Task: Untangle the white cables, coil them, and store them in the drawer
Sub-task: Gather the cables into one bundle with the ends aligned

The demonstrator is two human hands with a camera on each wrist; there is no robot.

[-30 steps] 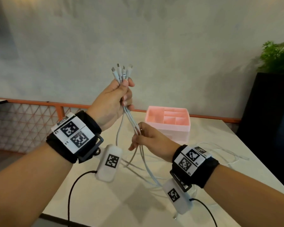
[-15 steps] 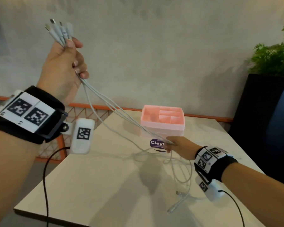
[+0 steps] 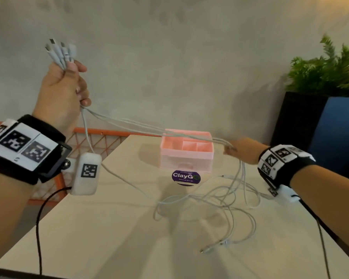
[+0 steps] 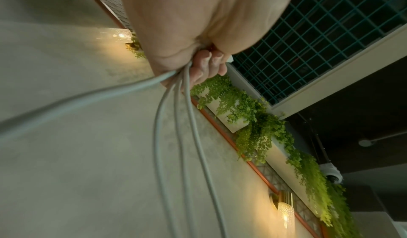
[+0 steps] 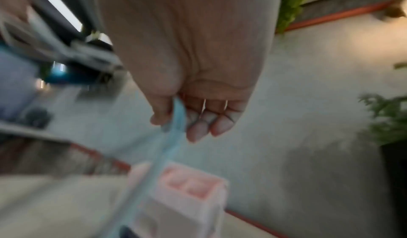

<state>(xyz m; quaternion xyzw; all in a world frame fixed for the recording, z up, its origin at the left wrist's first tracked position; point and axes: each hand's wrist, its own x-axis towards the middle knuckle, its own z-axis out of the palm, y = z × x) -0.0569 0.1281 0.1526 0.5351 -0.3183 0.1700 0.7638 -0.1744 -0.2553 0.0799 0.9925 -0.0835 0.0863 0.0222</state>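
My left hand (image 3: 69, 87) is raised at the upper left and grips several white cables (image 3: 149, 128) just below their plugs (image 3: 60, 51), which stick up above the fist. The strands stretch across to my right hand (image 3: 240, 150), which pinches them beside the pink drawer box (image 3: 186, 158). Below that hand the cables drop into loose tangled loops (image 3: 220, 200) on the table, with free plug ends (image 3: 214, 246) near the front. In the left wrist view the fingers (image 4: 207, 67) curl round the strands (image 4: 182, 120); the blurred right wrist view shows the bundle (image 5: 176, 128) between thumb and fingers.
The cream table (image 3: 109, 238) carries a purple round sticker (image 3: 185, 177) in front of the box. An orange mesh railing (image 3: 101, 137) runs behind the left edge. A dark planter with a green plant (image 3: 326, 73) and a blue panel stand at the right.
My right hand has slid along the cables to the right, past the pink box, drawing the strands tauter. My left hand still holds the plug ends high at the left.
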